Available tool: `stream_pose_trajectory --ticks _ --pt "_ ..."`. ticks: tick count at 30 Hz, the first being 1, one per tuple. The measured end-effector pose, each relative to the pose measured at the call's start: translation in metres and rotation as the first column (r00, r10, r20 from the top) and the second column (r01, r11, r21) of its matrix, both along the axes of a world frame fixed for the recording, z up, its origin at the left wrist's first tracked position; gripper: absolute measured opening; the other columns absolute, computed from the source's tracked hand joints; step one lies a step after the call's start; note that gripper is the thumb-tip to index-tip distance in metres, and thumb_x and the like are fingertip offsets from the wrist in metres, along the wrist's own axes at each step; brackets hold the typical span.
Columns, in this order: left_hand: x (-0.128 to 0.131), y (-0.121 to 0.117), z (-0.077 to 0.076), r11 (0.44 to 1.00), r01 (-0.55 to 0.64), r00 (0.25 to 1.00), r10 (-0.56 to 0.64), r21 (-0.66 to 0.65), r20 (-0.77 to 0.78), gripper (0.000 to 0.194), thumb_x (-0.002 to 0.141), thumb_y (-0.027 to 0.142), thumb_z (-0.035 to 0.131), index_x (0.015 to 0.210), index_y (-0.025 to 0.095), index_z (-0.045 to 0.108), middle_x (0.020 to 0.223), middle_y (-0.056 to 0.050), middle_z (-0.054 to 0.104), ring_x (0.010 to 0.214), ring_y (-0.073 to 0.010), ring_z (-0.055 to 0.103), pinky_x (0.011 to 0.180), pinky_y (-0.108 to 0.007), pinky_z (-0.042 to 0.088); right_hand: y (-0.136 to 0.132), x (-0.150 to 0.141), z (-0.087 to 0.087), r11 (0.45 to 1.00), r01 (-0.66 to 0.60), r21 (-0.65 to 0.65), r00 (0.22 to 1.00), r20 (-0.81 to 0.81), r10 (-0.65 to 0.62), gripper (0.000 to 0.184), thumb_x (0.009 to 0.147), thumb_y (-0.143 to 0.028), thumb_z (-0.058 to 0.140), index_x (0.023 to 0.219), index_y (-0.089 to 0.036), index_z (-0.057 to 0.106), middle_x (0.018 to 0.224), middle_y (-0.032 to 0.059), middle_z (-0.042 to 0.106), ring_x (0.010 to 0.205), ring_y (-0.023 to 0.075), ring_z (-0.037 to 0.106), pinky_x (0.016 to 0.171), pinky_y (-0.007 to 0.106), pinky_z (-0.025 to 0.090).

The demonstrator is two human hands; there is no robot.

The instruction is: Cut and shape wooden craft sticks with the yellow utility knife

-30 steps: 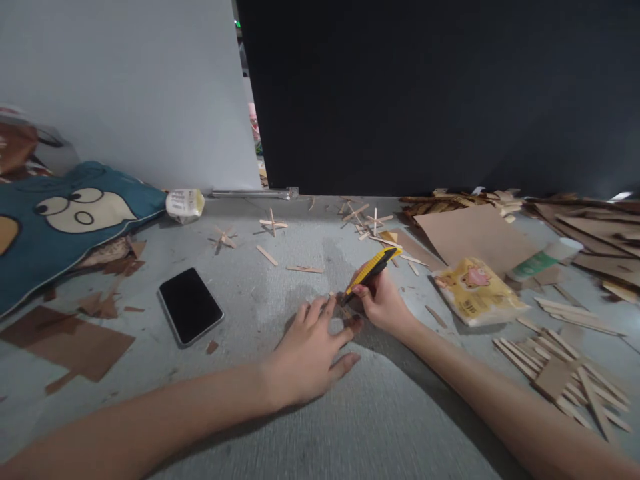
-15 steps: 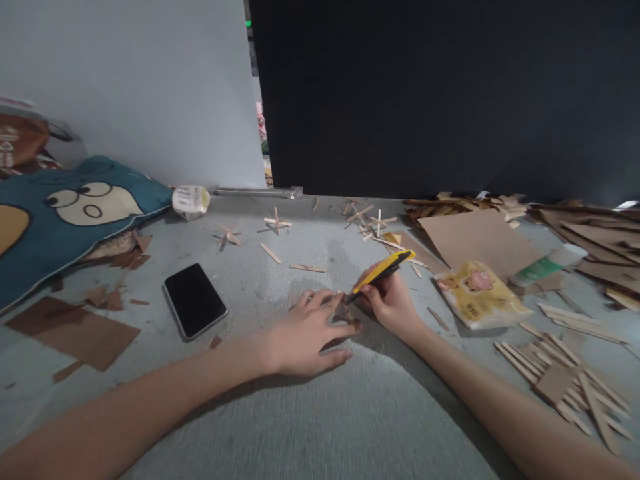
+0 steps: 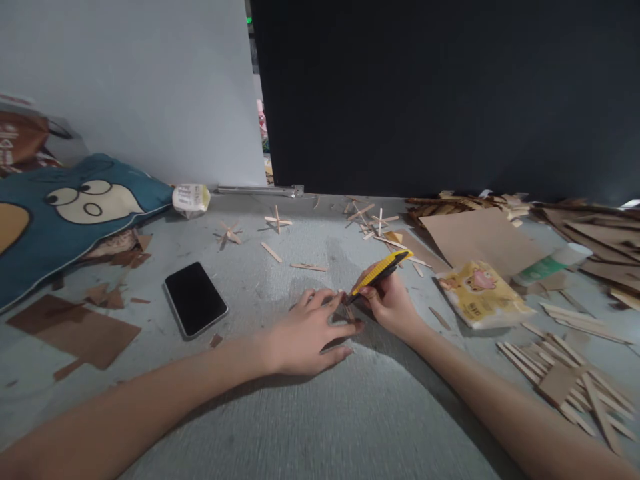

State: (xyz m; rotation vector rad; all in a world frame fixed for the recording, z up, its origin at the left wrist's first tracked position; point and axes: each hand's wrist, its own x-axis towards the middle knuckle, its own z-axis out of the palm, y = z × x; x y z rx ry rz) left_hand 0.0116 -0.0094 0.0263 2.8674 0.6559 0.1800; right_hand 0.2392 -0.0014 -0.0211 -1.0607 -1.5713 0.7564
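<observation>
My right hand (image 3: 393,303) is closed around a yellow and black utility knife (image 3: 381,275), held tilted with its tip down at a small wooden craft stick (image 3: 349,312). My left hand (image 3: 313,333) lies on the table with its fingers spread, and its fingertips press on the ends of that stick. Those fingers partly cover the stick, and the blade's exact contact with it is too small to make out. Beyond the hands lie two loose craft sticks, one flat (image 3: 309,267) and one slanted (image 3: 271,252). Crossed-stick pieces (image 3: 278,220) stand farther back.
A phone (image 3: 195,299) lies left of my hands, near cardboard scraps (image 3: 75,330) and a blue cushion (image 3: 75,220). To the right are a yellow tissue pack (image 3: 483,297), a glue tube (image 3: 553,265) and a pile of craft sticks (image 3: 600,393). Dark and pale panels rise behind.
The hands and knife stay almost in place; the knife has shifted very slightly down and left. The view has moved a little.
</observation>
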Motion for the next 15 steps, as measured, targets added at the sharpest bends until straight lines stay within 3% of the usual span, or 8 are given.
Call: stream_pose_trajectory --ticks 7,15 --pt "0.0002 0.0003 0.0013 1.000 0.007 1.000 -0.007 0.000 0.000 0.046 0.104 0.048 0.051 0.147 0.035 0.059 0.154 -0.015 0.048 0.143 -0.0429 0.039 0.112 -0.065 0.037 0.0020 -0.0004 0.0006 0.998 -0.004 0.064 0.997 0.072 0.000 0.018 0.096 -0.039 0.059 0.095 -0.025 0.046 0.077 0.0029 0.063 0.066 0.0210 0.062 0.064 0.037 0.053" --pt "0.0004 0.0008 0.0027 1.000 0.003 1.000 -0.003 -0.013 -0.029 0.047 0.104 0.048 0.051 0.149 0.035 0.057 0.157 -0.017 0.046 0.144 -0.0445 0.038 0.111 -0.066 0.038 0.0002 0.0000 0.0011 1.000 0.007 -0.006 1.000 -0.010 -0.007 0.020 0.096 -0.041 0.060 0.095 -0.025 0.047 0.080 0.0038 0.063 0.069 0.0202 0.061 0.063 0.036 0.054"
